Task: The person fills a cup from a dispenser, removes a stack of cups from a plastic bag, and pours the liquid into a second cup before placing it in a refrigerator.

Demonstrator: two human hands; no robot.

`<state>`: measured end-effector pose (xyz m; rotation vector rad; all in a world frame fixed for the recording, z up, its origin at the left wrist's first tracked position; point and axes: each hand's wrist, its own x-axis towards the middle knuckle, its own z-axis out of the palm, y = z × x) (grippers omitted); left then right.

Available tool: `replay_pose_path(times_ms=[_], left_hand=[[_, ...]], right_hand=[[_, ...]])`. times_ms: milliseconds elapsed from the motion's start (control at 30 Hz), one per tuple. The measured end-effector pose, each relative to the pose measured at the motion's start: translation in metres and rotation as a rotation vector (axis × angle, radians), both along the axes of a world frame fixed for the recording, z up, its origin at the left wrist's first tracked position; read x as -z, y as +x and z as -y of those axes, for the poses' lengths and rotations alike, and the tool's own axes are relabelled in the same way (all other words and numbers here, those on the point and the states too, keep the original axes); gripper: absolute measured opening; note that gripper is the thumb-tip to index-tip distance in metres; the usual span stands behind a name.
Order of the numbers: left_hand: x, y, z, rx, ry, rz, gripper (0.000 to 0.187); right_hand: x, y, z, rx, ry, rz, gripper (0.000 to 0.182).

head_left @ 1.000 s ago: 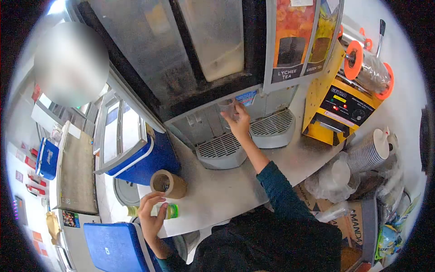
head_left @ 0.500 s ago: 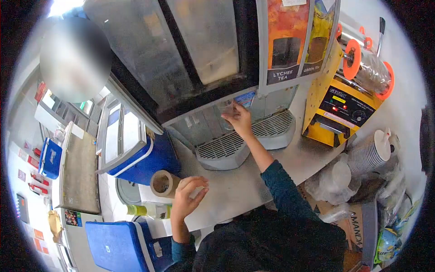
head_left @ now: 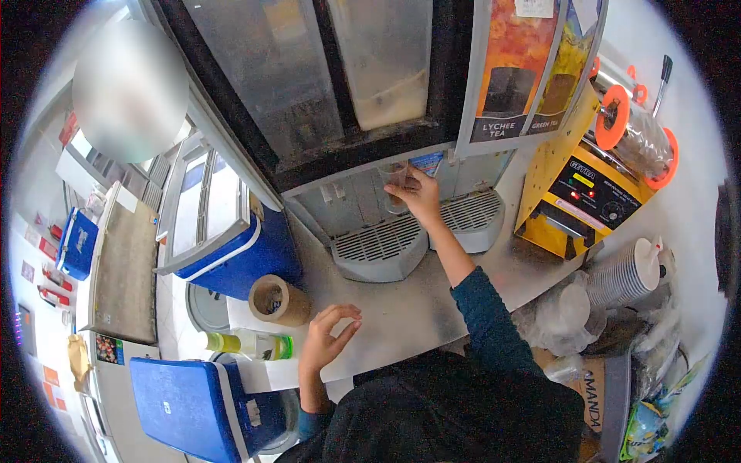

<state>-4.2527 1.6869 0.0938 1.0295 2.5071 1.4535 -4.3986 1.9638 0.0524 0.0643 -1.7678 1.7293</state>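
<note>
My right hand (head_left: 417, 193) is closed round a clear plastic cup (head_left: 393, 185), held upright under the front of the drink dispenser (head_left: 382, 65). Below the cup are the grey slotted drip trays (head_left: 378, 247). My left hand (head_left: 330, 339) hovers over the metal counter (head_left: 401, 312) with its fingers apart and curved, holding nothing. Just left of it stands a round brown container (head_left: 279, 301) with something dark inside. A bottle with a green cap (head_left: 262, 345) lies beside that container.
A yellow sealing machine (head_left: 575, 193) stands right of the dispenser, with stacked cups (head_left: 624, 274) and plastic bags below it. Blue cooler boxes (head_left: 185, 401) are at the left. A person with a blurred head (head_left: 130, 92) is at the upper left.
The view has shifted, so the dispenser sits further right and the bottle shows more fully. My right hand still holds the cup under the dispenser; my left hand stays open.
</note>
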Motion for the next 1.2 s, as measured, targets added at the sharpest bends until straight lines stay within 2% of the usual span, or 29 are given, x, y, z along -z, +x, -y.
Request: replay_pose_path(times_ms=[133, 233, 433, 733, 833, 1033, 1200], left_hand=[[0.007, 0.005, 0.006, -0.050, 0.018, -0.002, 0.012], [0.009, 0.009, 0.008, -0.084, 0.032, 0.075, 0.012], [0.015, 0.013, 0.011, -0.103, 0.017, 0.078, 0.013], [0.019, 0.017, 0.008, -0.113, 0.004, 0.105, 0.012], [0.020, 0.018, 0.009, -0.118, -0.002, 0.113, 0.013], [0.026, 0.018, 0.010, -0.131, 0.003, 0.132, 0.012], [0.034, 0.018, 0.013, -0.133, -0.020, 0.123, 0.011]], right_hand=[[-0.005, 0.003, 0.003, 0.049, 0.050, 0.000, 0.046], [-0.012, 0.009, 0.008, -0.053, -0.110, 0.013, 0.046], [-0.006, 0.003, 0.008, 0.068, 0.024, -0.015, 0.046], [-0.010, 0.006, 0.009, 0.058, -0.038, 0.010, 0.045], [-0.007, 0.004, 0.008, -0.014, -0.092, -0.033, 0.046], [-0.004, 0.002, 0.005, 0.149, 0.132, -0.064, 0.049], [-0.014, 0.008, 0.006, 0.101, 0.070, -0.031, 0.050]])
